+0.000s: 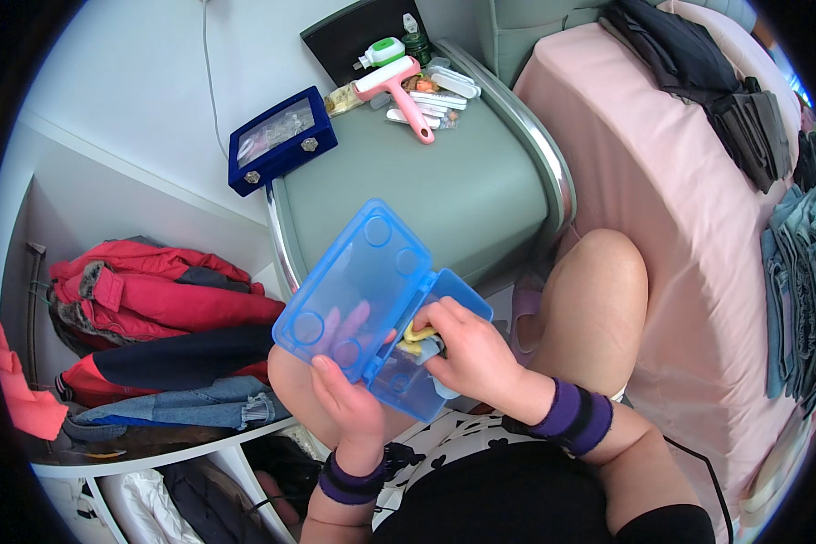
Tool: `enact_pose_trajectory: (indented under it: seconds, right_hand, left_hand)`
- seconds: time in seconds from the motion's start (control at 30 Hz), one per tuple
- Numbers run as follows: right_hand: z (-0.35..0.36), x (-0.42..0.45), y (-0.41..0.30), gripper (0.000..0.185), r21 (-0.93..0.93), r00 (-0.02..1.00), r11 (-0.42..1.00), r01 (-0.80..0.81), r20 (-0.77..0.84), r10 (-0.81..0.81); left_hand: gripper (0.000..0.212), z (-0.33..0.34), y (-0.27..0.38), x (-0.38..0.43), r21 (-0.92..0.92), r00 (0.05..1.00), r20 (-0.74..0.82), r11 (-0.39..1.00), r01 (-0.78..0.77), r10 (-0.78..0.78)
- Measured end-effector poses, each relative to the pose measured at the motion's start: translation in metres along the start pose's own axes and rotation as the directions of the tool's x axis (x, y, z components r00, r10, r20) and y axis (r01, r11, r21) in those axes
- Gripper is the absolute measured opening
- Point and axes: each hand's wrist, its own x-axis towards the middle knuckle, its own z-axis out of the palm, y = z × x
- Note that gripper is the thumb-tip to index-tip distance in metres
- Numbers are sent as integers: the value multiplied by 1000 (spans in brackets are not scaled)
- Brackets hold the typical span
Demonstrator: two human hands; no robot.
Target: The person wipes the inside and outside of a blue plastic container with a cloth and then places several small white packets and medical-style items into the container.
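A translucent blue plastic box [374, 272] with a hinged lid stands open above my lap. My left hand [347, 401] grips it from below, thumb at the lid's near edge and fingers showing through the plastic behind. Inside the lower half, my right hand [469, 353] pinches a small bunch of yellow and pale blue items [418, 345]. They look soft, but my fingers hide most of them and I cannot tell what they are. A paler blue piece [445, 389] shows below that hand. Both wrists wear purple and black bands.
Ahead stands a grey-green padded bedside cabinet [408, 183] with chrome edges. On it are a blue velvet case [282, 139], a pink-handled lint roller [408, 102] and several small packets. Coats [170, 292] hang in a wardrobe at left; folded trousers [755, 136] lie on the pink-covered bed [605, 136].
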Motion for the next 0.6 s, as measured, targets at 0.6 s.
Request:
enact_pose_trajectory:
  seconds: [0.6]
  right_hand:
    - [13, -3, 13, 32, -25, 921, 978, 208, 343, -187]
  left_hand:
    - [57, -8, -16, -5, 14, 996, 13, 996, -85, 85]
